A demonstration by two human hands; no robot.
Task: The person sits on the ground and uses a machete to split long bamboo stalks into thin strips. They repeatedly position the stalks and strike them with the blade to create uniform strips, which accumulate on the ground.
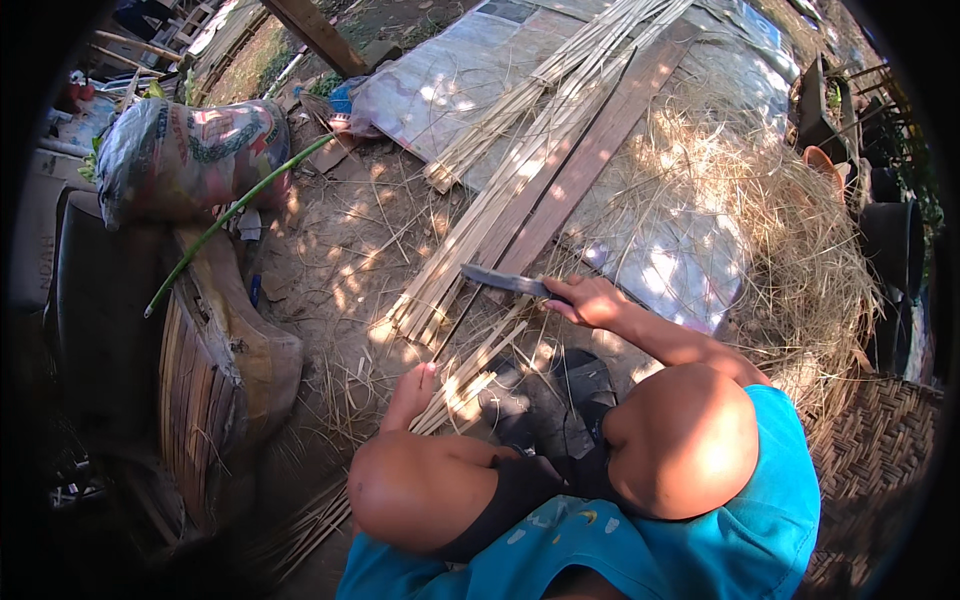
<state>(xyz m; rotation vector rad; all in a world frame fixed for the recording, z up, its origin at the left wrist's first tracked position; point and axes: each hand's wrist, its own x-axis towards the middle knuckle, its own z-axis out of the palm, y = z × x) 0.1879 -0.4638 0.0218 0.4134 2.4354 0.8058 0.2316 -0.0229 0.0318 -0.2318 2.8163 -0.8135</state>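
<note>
My right hand (590, 302) is closed around the handle of a knife (500, 280) with a broad grey blade that points left. The blade lies across the near part of two long brown boards (560, 190). My left hand (408, 396) is closed near my left knee, with a thin dark strip (455, 325) running from its fingertips up toward the blade. Beside the boards lies a long bundle of pale split bamboo strips (460, 255). More cut strips (465, 375) rest on the ground between my left hand and my feet.
A heap of fine shavings (760, 210) covers the right side of a pale sheet (440, 80). At left, a stuffed sack (195, 160), a green stick (235, 215) and a wooden block (245, 330) stand close by. A woven mat (880, 460) lies at lower right.
</note>
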